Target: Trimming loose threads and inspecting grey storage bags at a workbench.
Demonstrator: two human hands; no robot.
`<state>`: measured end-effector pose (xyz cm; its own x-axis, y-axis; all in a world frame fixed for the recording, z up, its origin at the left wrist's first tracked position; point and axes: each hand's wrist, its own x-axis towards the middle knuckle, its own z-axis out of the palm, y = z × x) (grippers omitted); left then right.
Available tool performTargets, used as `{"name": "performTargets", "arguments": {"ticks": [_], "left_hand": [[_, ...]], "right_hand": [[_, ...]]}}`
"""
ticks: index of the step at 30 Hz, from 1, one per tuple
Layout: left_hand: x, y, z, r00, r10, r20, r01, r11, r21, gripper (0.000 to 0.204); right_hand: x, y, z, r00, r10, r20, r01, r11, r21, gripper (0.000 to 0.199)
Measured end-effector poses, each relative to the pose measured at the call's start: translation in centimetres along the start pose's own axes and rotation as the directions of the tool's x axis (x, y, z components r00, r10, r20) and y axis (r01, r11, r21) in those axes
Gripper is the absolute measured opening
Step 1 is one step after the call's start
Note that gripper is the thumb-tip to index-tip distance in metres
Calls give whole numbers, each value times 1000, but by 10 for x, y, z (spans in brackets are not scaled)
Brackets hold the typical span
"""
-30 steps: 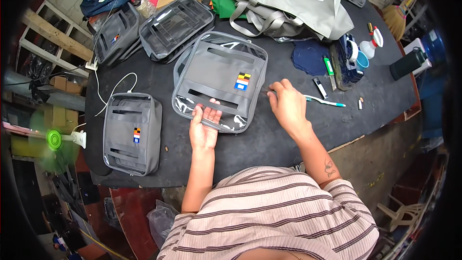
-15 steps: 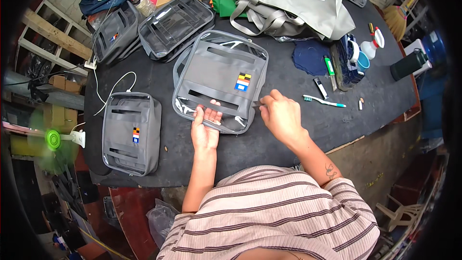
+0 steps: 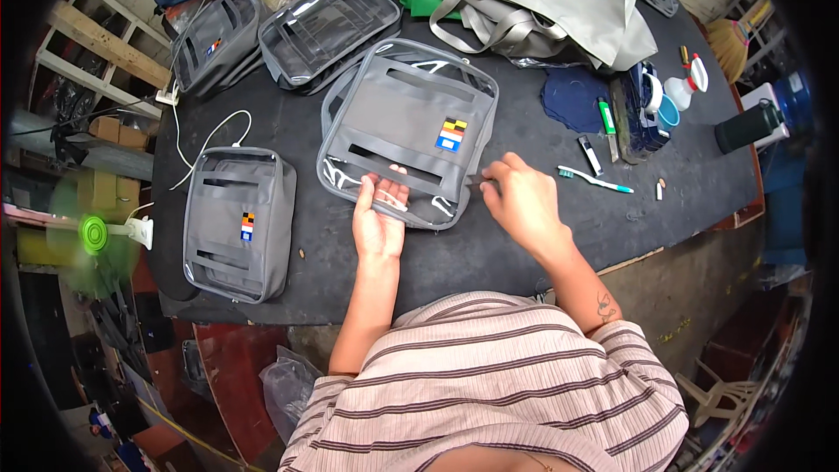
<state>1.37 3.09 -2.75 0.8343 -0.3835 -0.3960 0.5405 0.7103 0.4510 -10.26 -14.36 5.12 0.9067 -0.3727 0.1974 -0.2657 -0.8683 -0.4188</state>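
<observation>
A grey zip bag [image 3: 406,135] with clear plastic panels and a colourful flag patch lies tilted in front of me. My left hand [image 3: 380,217] is palm up at its near edge, thumb outside. Its fingers show behind the clear plastic and hold the bag's lower edge. My right hand [image 3: 524,198] is closed in a pinch at the bag's right side, on a small dark tab [image 3: 474,181]. The fingertips partly hide that tab. A second bag [image 3: 236,236] of the same kind stands to the left, with nobody touching it.
Two more grey bags, one with a clear top [image 3: 330,28] and one upright [image 3: 212,45], are at the back left. A large grey tote [image 3: 546,0] lies behind. To the right are a toothbrush [image 3: 594,179], a spray bottle [image 3: 684,83] and a dark flask [image 3: 747,127]. A green fan [image 3: 93,233] spins at left.
The view has shifted slightly, so the table's things sit a little higher. Both hands keep their places at the bag, with the right pinch still at its side.
</observation>
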Motion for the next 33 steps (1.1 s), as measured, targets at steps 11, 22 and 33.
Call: {"name": "performTargets", "arguments": {"ticks": [11, 22, 33], "left_hand": [[-7, -4, 23, 986, 132, 97, -130, 991, -28, 39], [19, -17, 26, 903, 422, 82, -429, 897, 105, 44], [-29, -36, 1, 434, 328, 839, -755, -375, 538, 43]], "right_hand": [[-24, 7, 50, 826, -482, -292, 559, 768, 312, 47], [0, 23, 36, 986, -145, 86, -140, -421, 896, 19], [-26, 50, 85, 944, 249, -214, 1, 650, 760, 33]]}}
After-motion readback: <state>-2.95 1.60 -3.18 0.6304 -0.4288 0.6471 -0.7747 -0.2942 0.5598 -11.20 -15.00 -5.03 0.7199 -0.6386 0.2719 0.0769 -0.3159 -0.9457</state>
